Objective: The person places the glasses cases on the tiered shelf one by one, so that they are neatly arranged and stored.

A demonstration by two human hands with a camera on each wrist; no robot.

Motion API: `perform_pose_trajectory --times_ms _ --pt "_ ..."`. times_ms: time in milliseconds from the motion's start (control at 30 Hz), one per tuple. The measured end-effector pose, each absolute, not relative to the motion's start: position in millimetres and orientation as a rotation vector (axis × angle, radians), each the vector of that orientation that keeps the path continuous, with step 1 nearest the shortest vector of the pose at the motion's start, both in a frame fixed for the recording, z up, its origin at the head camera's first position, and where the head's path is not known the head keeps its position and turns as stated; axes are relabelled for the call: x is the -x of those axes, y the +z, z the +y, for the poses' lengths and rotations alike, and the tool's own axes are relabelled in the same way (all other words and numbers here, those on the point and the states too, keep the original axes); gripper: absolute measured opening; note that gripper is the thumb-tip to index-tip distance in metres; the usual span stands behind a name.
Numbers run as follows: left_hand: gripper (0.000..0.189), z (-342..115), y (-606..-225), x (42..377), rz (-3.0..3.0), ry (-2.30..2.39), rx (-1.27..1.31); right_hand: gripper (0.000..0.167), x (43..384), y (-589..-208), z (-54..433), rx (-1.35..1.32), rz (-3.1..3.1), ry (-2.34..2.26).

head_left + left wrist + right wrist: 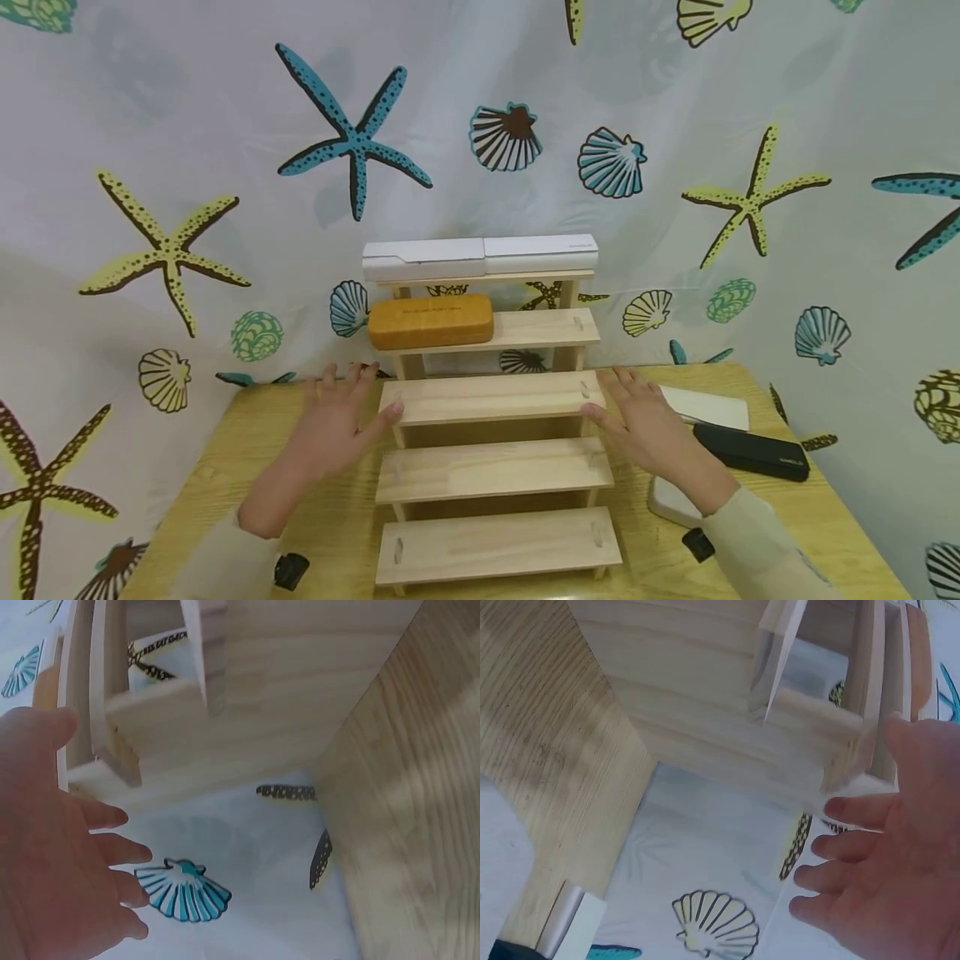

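Rack (487,537) was flanked by left hand (330,429) and right hand (648,425), apart, fingers extended, thumbs at middle step (491,396); far-left case (431,322) might be dislodged by uneven pushing.

We see right hand (900,855), fingers extended, thumb at edge of wooden stepped rack (690,682); orange-brown case (921,664) beyond. At lower left: white silver-edged object (574,922) on wood-grain tabletop (577,757), near shell-print cloth (697,825).

Remote feed, I've got rack (491,546) mid tbl (247,433), cloth (600,67) behind. Long box (480,260) on top tier (495,277); short case (431,322) on next tier (540,329) down, L end. R of rack: slim case (750,452), flat box (705,407) behind, rounded item (667,502) in front.
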State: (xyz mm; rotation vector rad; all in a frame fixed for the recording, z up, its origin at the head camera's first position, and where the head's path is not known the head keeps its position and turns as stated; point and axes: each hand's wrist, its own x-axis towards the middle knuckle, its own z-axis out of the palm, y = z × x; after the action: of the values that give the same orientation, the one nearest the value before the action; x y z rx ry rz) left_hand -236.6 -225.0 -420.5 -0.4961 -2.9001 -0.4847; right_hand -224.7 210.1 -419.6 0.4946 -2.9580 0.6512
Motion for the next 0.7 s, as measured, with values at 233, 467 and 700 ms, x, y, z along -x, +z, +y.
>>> perform_pose_trajectory --times_ms 233,467,700 --pt "0.079 -209.5 -426.3 227.4 -2.912 -0.484 0.482 0.064 215.2 -430.2 248.2 -0.335 -2.779 0.884" --pt "0.077 -204.1 -433.2 226.3 -2.893 -0.477 0.460 0.031 198.3 -456.4 286.6 -0.180 -2.519 0.971" --pt "0.078 -202.2 -433.1 225.4 -2.891 -0.468 0.447 0.044 175.9 -470.8 332.2 0.033 -2.611 1.266"
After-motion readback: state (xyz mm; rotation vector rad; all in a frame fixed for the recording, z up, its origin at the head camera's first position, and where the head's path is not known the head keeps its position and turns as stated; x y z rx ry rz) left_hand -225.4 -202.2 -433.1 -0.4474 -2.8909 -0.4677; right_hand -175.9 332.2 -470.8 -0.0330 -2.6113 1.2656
